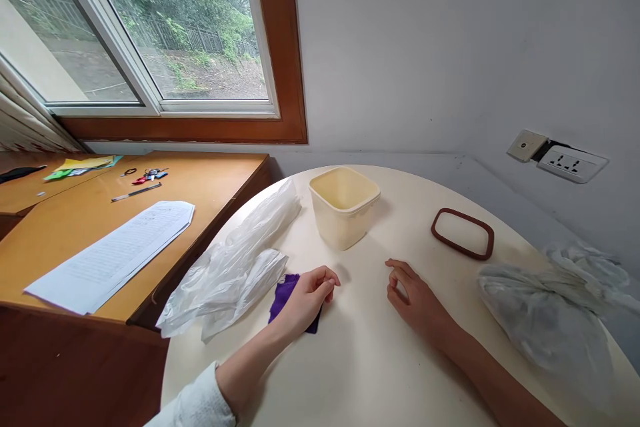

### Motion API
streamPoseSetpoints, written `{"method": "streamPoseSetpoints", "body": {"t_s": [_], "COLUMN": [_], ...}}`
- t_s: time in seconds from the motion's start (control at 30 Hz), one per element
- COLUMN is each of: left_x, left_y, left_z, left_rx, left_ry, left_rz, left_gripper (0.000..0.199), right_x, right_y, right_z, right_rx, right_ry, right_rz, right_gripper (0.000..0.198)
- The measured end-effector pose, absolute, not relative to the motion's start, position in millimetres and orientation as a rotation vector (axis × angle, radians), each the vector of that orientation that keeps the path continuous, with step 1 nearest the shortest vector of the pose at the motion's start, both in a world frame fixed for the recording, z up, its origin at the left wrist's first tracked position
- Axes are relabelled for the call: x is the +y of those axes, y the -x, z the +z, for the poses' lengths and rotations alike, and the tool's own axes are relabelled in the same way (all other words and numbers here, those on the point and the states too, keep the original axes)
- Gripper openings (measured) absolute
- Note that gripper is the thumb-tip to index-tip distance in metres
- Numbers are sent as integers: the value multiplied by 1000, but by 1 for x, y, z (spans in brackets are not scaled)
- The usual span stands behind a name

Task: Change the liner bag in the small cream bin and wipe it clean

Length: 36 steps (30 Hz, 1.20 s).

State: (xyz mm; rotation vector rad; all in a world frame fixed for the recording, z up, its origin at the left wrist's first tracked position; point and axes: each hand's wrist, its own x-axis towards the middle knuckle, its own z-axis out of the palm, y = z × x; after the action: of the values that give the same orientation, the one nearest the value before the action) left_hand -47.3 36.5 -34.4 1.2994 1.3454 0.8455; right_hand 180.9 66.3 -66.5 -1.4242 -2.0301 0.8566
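The left hand (314, 290) is above a purple cloth (284, 295), its fingers bent in toward the thumb; whether it pinches anything or touches the cloth, I cannot tell. The cloth lies on the round cream bench (370, 373), partly hidden by that hand and wrist. The right hand (415, 300) is released, fingers loosely bent, well apart from the left. Beyond and between the hands, a pale yellow square plastic container (343, 230) stands upright with its mouth uncovered. A crumpled white plastic bag (235, 267) lies to the left of the cloth and container. Right of the container, near the bench's far edge, lies a brown rounded rectangular frame (460, 249), and nearer than that sits a knotted translucent bag (555, 320) whose contents are unclear. On a wooden bench (215, 180) at left are papers (115, 257) and a pen (136, 193).
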Motion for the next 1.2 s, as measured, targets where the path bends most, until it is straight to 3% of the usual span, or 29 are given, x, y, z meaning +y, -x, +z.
{"method": "streamPoseSetpoints", "body": {"t_s": [0.33, 0.43, 0.57, 0.7, 0.93, 1.2], "left_x": [38, 43, 54, 69, 73, 64], "left_y": [61, 86, 130, 170, 193, 159], "left_z": [-23, -8, 10, 15, 15, 26], "left_rx": [1473, 1690, 1999, 2259, 2333, 2098], "left_ry": [-1531, -1771, -1960, -1982, -1945, -2208], "left_rz": [1116, 1204, 811, 341, -45, 49], "left_gripper": [17, 35, 68, 83, 87, 72], "right_x": [64, 65, 65, 65, 66, 64], "right_y": [-182, -182, -183, -184, -185, -185], "right_z": [-63, -65, -67, -69, -70, -68], "right_rx": [-2062, -2068, -2069, -2074, -2082, -2080], "right_ry": [1470, 1446, 1417, 1415, 1384, 1392], "right_rz": [843, 837, 828, 830, 828, 858], "right_gripper": [11, 11, 10, 10, 7, 9]}}
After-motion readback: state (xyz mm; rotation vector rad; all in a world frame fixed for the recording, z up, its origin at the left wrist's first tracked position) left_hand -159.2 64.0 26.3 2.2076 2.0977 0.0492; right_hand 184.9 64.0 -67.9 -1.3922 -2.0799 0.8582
